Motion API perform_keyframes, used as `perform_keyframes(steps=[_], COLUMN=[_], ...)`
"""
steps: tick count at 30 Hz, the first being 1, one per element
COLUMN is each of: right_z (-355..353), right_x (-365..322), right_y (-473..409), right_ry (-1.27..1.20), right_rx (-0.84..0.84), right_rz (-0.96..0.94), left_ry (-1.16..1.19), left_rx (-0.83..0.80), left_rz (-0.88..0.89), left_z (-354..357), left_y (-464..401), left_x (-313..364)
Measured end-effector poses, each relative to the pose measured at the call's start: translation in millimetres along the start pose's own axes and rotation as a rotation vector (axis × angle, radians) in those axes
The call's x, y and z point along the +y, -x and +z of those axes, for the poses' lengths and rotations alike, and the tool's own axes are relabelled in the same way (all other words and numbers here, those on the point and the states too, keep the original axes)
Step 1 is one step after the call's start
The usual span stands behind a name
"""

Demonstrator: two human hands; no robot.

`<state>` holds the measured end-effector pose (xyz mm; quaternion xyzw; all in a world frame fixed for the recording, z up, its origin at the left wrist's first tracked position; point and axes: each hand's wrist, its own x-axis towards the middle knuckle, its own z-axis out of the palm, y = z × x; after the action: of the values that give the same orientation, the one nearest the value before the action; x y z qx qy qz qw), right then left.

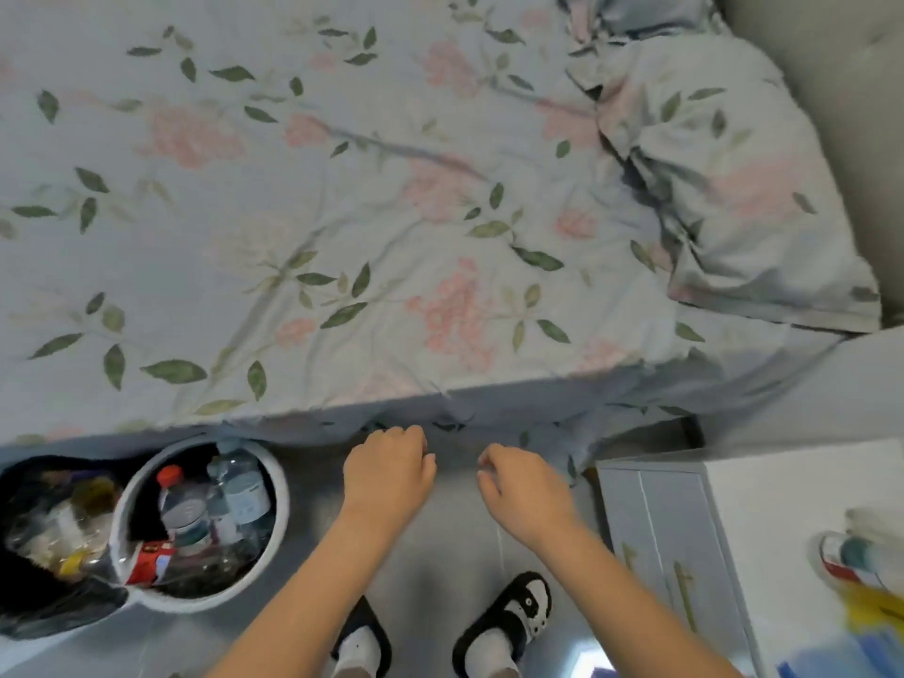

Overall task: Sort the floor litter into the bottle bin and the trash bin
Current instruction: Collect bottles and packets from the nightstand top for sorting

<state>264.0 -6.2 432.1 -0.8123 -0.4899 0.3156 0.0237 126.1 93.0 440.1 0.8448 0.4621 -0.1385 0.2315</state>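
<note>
In the head view, a person stands on the grey floor (440, 545) in front of a bed (342, 212) with a flowered sheet. Both bare forearms reach forward over the floor, toward the edge of the bed.

The left hand (386, 464) is close to the bed edge, its back is up and its fingers are curled downward in a loose way; it holds nothing. The right hand (521, 486) is just beside it, a little further from the bed, with the fingers also loosely bent and the thumb toward the left hand; it holds nothing either. The two hands are apart and do not touch.

Left of the left hand, against the bed edge, stands the round white bottle bin (281, 506). Inside it are several clear plastic bottles (239, 491), one of them with a red cap (169, 476), and a red carton (149, 562) leans at its near wall. Touching the bottle bin on its far left side is the trash bin (29, 614), lined with a black bag and filled with mixed wrappers.

Below the hands are two feet in white socks and black-and-white slippers (508, 614). Right of the right hand stands a white cabinet (685, 530); on its top surface some colourful things lie, too blurred to name. On the bed, far from the hands, a crumpled pillow (734, 188) lies.
</note>
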Motion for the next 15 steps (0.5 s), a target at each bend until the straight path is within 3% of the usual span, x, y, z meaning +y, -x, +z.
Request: perform_keyframes(steps=[7,15], right_z=[-84,-142], right_x=[178,323], right_y=[107,241], right_ry=[-0.031,-0.217], right_rx=[0.281,0.692], right_rz=[0.315,0.733], left_ry=[-0.283,-0.295], left_rx=[-0.065,-0.120], left_rz=[0.393,0.813], left_z=[4,45], left_y=[-20,-1], left_x=[188,413])
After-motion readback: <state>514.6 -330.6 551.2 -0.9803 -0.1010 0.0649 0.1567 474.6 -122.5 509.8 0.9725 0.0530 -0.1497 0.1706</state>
